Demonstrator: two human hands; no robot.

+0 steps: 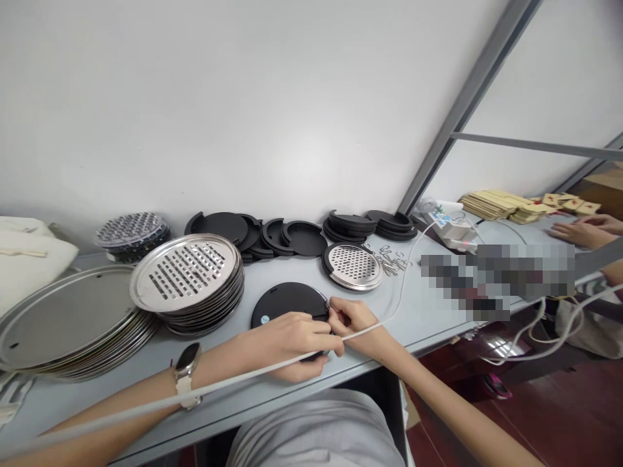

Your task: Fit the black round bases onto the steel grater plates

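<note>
A black round disc (pixel 287 299) with a small light-blue sticker lies on the table right in front of me. My left hand (pixel 302 344) reaches across its near side, fingers curled over the right edge and holding it. At that same edge my right hand (pixel 353 321) is closed in a pinch; what sits between the fingertips is too small to make out. Just behind, a perforated metal grater plate (pixel 354 266) rests in a black round holder. Beside it are several small metal clips or rings (pixel 392 261) in a loose heap.
Stacked slotted metal plates (pixel 187 272) and larger round metal plates (pixel 73 318) stand on the left. Black round holders (pixel 304 239) line the wall. A white cable (pixel 406 279) crosses over my forearms. At right, another person's hands (pixel 581 230) are near cream-coloured pieces (pixel 491 204).
</note>
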